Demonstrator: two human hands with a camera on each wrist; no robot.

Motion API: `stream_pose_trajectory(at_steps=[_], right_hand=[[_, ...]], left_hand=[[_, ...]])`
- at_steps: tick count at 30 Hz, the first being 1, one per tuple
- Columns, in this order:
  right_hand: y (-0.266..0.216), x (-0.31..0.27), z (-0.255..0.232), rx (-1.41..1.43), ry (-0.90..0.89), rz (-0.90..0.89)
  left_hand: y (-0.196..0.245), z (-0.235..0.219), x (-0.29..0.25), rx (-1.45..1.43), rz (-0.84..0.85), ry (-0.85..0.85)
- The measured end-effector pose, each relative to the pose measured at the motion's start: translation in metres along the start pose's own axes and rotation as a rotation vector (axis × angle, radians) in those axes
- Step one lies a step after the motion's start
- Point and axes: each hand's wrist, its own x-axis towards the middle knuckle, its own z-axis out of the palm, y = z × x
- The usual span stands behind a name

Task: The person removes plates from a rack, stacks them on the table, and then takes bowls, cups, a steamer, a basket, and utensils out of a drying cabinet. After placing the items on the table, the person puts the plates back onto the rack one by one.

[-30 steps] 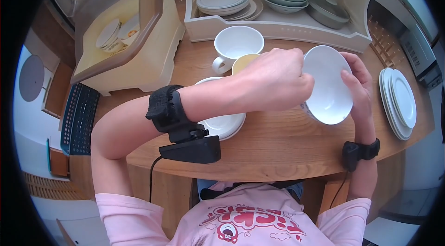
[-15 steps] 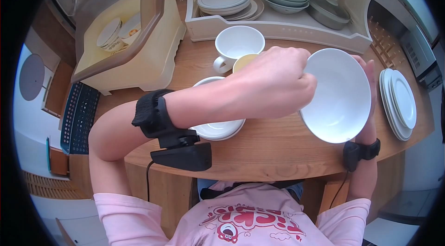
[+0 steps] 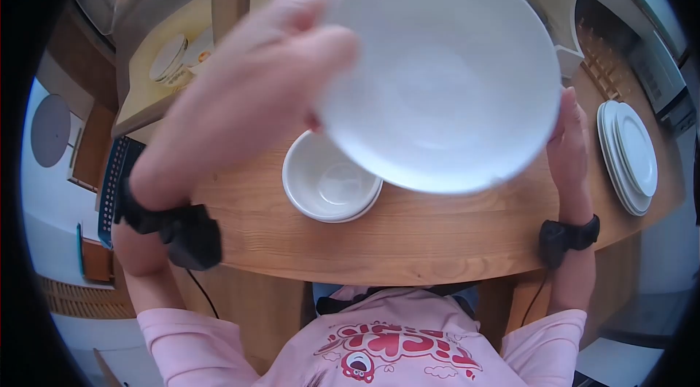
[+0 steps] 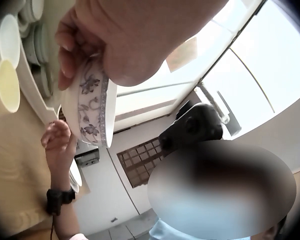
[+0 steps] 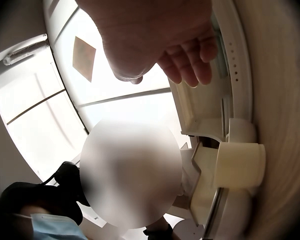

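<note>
My left hand (image 3: 292,59) grips the edge of a white bowl (image 3: 437,81), raised high over the table and close to the head camera, its inside showing. The left wrist view shows the outside of this bowl (image 4: 92,105), with a band of purple-blue flowers below the rim. My right hand (image 3: 570,135) is beside the bowl's right edge, partly hidden behind it. In the right wrist view the fingers (image 5: 190,65) are loosely bent with nothing in them. White stacked bowls (image 3: 332,176) stand on the table below the raised bowl.
White plates (image 3: 631,157) are stacked at the table's right. A beige box (image 3: 142,95) with bowls inside stands at the left. The raised bowl covers much of the cream rack (image 3: 569,22) behind. A yellow cup (image 4: 8,87) and a white cup (image 4: 9,42) appear in the left wrist view.
The left hand has swung left and upward with the bowl, which now looks much larger. The right hand has let the bowl go and stays at the right.
</note>
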Motion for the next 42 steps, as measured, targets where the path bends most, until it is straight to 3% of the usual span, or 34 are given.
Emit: stream_pose_trajectory(at_steps=[2,5,7,10,11,13,16,21,23,26,30,42], right_hand=[[0.002,0.001,-0.002,0.044,-0.063,0.006],[0.003,0.001,-0.001,0.038,-0.061,0.001],[0.003,0.001,0.0,0.033,-0.062,-0.007],[0.002,0.002,0.001,0.02,-0.051,-0.002],[0.002,0.002,0.002,0.017,-0.046,0.004],[0.002,0.002,0.003,0.015,-0.042,0.009],[0.002,0.003,0.004,0.011,-0.028,0.018],[0.003,0.003,0.004,0.02,-0.021,0.02],[0.004,0.003,0.005,0.01,-0.009,0.03],[0.005,0.004,0.004,0.003,0.0,0.036],[0.005,0.004,0.003,-0.006,-0.006,0.042],[0.009,0.004,0.003,-0.052,-0.017,0.035]], left_hand=[[-0.005,-0.018,-0.012,0.189,-0.071,0.314],[-0.028,-0.068,-0.024,0.204,-0.019,0.383],[-0.031,-0.077,-0.028,0.24,0.166,0.755],[-0.045,-0.121,-0.046,0.081,0.087,0.648],[-0.051,-0.135,-0.051,0.082,0.088,0.648],[-0.064,-0.164,-0.055,0.008,-0.081,0.749],[-0.091,-0.195,-0.055,0.017,-0.138,0.777],[-0.133,-0.236,-0.049,0.016,-0.259,0.7],[-0.145,-0.242,-0.038,0.015,-0.304,0.682],[-0.152,-0.237,-0.023,0.043,-0.532,0.716],[-0.152,-0.214,-0.009,0.111,-0.588,0.677],[-0.194,-0.224,0.009,0.089,-0.685,0.589]])
